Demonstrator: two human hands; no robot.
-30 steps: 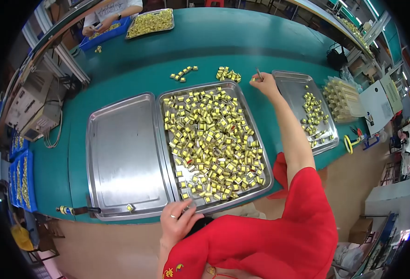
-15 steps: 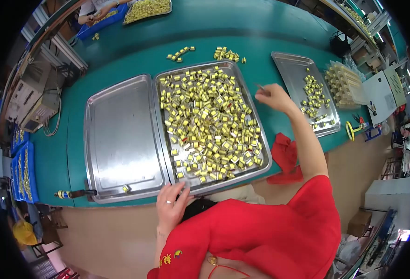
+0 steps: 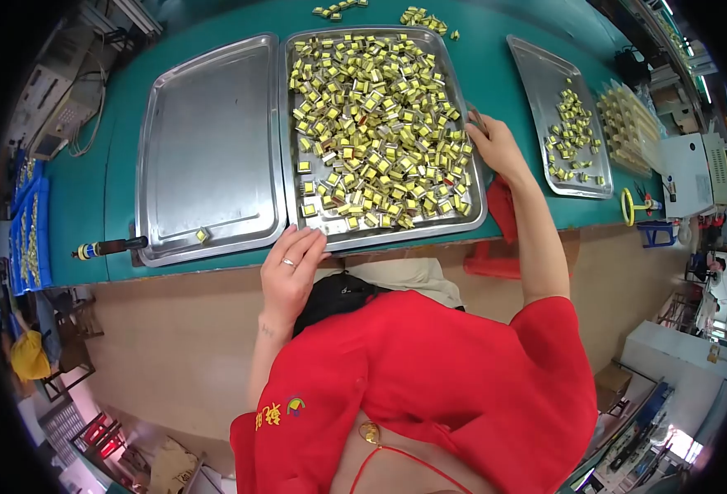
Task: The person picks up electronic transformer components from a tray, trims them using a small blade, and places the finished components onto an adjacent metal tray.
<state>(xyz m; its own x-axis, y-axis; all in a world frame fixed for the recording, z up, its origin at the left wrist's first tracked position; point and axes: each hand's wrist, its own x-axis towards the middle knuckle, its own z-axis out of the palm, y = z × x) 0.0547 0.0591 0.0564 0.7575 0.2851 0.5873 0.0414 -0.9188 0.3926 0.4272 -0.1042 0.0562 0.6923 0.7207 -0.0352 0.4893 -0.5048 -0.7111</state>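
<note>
A metal tray (image 3: 484, 216) holds a heap of small yellow-taped transformers (image 3: 371, 136) with metallic sides. My left hand (image 3: 291, 267) rests at its near left corner, fingers stretched against the rim, with a ring on one finger. My right hand (image 3: 495, 144) is closed at the tray's right rim. Between its fingers is a thin metal tool that looks like tweezers (image 3: 478, 123), its tip pointing up and away. To the left lies a second metal tray (image 3: 215, 132) with a single transformer (image 3: 203, 235) near its front edge.
At right, another metal tray (image 3: 539, 78) carries a smaller heap, beside a stack of pale plastic trays (image 3: 627, 132). Loose transformers (image 3: 423, 19) lie beyond the full tray. A dark-handled tool (image 3: 109, 248) sits at the front left edge. A red cloth (image 3: 502, 208) lies right of the full tray.
The view has tilted down, so the table appears higher. My right hand has come closer to the full tray's right rim. My left hand stays by the near corner.
</note>
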